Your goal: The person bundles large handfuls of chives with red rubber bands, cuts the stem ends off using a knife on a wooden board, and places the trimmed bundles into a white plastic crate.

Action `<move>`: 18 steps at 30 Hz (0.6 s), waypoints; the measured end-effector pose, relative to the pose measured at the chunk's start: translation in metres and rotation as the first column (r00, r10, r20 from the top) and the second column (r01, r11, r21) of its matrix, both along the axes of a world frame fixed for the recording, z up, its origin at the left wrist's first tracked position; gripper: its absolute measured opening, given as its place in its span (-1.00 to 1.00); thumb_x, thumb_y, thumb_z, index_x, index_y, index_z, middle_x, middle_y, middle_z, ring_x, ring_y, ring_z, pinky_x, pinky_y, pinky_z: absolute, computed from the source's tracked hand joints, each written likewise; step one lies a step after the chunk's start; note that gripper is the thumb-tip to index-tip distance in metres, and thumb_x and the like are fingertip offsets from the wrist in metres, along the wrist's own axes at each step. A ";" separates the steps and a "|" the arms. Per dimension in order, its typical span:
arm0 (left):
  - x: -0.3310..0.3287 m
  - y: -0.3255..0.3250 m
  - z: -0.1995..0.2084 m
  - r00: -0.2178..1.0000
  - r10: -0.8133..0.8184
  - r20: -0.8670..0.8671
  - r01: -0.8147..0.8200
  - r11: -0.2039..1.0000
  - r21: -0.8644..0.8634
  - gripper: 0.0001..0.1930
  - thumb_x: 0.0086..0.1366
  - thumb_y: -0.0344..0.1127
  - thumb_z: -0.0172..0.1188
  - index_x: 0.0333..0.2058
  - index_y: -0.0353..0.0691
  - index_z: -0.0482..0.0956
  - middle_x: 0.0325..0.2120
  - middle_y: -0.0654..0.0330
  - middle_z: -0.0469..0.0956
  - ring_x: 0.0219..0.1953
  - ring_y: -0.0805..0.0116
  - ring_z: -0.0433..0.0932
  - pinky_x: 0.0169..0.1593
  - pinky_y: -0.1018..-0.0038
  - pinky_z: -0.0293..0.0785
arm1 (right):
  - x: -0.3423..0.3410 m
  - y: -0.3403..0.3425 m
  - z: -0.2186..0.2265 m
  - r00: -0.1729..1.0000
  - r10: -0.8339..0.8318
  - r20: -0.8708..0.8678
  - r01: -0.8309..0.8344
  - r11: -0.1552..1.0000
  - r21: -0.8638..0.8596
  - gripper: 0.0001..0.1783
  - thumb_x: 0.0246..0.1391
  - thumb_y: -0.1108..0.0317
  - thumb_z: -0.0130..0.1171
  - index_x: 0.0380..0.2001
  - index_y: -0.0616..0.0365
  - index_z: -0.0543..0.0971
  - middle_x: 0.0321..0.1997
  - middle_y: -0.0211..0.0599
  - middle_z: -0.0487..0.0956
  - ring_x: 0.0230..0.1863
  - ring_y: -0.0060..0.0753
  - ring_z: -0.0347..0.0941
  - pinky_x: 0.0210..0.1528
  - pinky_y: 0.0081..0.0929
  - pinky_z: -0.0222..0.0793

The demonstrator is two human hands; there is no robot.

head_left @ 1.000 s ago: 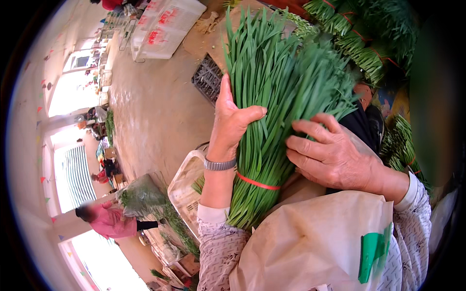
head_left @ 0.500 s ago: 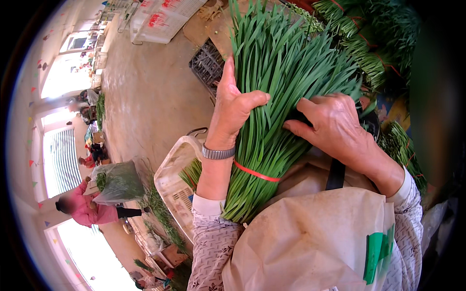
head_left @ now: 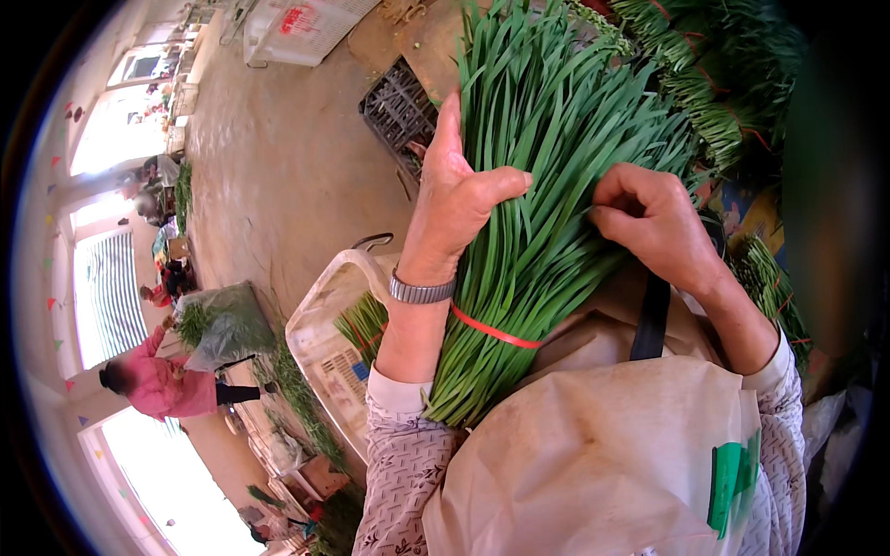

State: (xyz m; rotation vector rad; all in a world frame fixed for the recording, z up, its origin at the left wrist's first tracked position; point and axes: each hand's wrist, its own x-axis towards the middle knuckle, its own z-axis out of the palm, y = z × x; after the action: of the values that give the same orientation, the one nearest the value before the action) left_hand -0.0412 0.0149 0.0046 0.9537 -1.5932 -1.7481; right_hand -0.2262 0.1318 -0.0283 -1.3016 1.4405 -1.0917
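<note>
A large bundle of garlic chives lies across my lap and left forearm, its leaf tips fanned away from me. A red band circles it near the cut ends. My left hand grips the bundle's left side, thumb over the leaves, the other fingers upright along its edge or hidden behind. Curled at the right edge of the leaves, my right hand has its thumb and forefinger pinched together. Whether a leaf is caught in that pinch is too small to make out.
A white plastic basket with a banded bunch stands left of my lap. Beyond it is a black crate. More banded bunches are piled at right. A person in pink stands far left beside a plastic bag of greens.
My right hand has drawn slightly right, away from the leaves, and its thumb and forefinger have closed together. My left hand keeps its grip. The person in pink has shifted a little.
</note>
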 end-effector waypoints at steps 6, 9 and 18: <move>0.003 -0.001 -0.001 1.000 0.001 0.014 -0.001 1.000 -0.011 -0.08 -0.10 -0.63 0.22 0.32 -0.37 0.08 0.13 0.13 0.37 0.11 0.39 0.39 0.18 0.45 0.35 | -0.007 0.005 -0.007 0.850 -0.163 -0.501 -0.149 0.838 -0.526 -0.84 -0.21 0.56 0.19 -0.50 0.18 0.43 -0.48 -0.17 0.39 -0.42 -0.11 0.42 -0.40 -0.22 0.32; 0.003 -0.002 -0.003 0.999 -0.037 0.018 0.037 0.999 -0.018 -0.05 -0.11 -0.61 0.24 0.33 -0.39 0.06 0.17 0.10 0.34 0.16 0.39 0.34 0.23 0.46 0.29 | -0.034 -0.013 -0.017 0.689 -0.280 -0.669 -0.141 0.853 -0.502 -0.84 -0.22 0.55 0.18 -0.49 0.20 0.42 -0.45 -0.14 0.42 -0.36 -0.04 0.43 -0.35 -0.19 0.32; 0.007 -0.001 -0.009 0.954 -0.079 0.290 0.170 0.937 -0.304 0.05 -0.11 -0.49 0.36 0.36 -0.42 -0.05 0.21 0.02 0.31 0.22 0.23 0.32 0.31 0.38 0.17 | 0.007 -0.011 -0.009 0.834 -0.084 -0.546 -0.254 0.819 -0.514 -0.60 -0.09 0.09 0.32 -0.36 0.19 0.49 -0.35 -0.18 0.42 -0.26 -0.12 0.38 -0.17 -0.24 0.32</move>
State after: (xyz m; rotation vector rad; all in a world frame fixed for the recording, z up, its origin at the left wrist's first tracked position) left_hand -0.0344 0.0134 -0.0049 0.9758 -2.0858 -1.4104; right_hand -0.2188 0.1205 -0.0377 -2.2468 1.4729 -1.1897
